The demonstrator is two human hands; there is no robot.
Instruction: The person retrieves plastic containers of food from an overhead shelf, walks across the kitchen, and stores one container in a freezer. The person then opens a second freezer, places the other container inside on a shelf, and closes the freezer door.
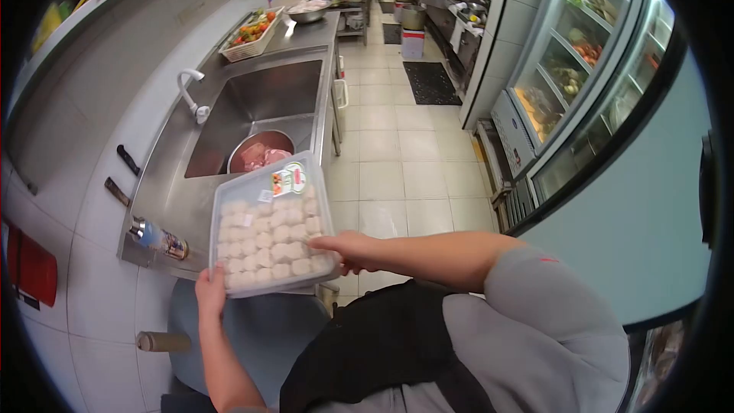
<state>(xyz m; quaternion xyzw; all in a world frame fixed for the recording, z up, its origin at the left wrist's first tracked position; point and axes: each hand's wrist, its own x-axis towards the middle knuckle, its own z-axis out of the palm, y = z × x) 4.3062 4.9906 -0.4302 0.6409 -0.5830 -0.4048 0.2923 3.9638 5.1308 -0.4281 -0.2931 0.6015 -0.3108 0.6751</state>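
Note:
A clear lidded plastic tray [271,229] full of pale round pieces in rows is held tilted over the near end of the steel counter. My left hand [211,291] grips its lower left corner, and my right hand [348,251] grips its right side with the thumb on top. A colourful label [290,179] is stuck near the tray's top edge. Just behind the tray, a metal bowl [284,140] with pink meat stands in the sink [264,92], partly hidden by the tray.
A bottle [159,238] and two knives [128,160] are at the left. A vegetable basket [251,46] and a bowl of food [308,11] stand farther back. On the right is a glass-door fridge [573,53]; a black mat [430,82] lies on the floor.

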